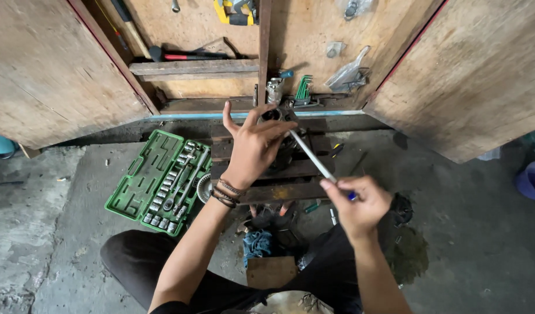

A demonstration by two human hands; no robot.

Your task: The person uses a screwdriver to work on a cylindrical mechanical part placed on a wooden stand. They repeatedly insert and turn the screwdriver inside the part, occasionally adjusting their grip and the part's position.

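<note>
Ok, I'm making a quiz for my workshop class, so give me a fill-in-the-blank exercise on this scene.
1. The right hand holds a long ____ rod.
2. The socket set lies in a ____ case.
3. The left hand wears bracelets on its ____.

Missing words: metal; green; wrist

A stained grey concrete floor (471, 232) fills the workshop scene, lit by soft, even daylight. At twelve o'clock, a plywood cabinet (192, 29) stands open, its worn doors (46, 70) swung wide toward ten and two o'clock, a wooden shelf (192, 67) fixed across its back.
</note>
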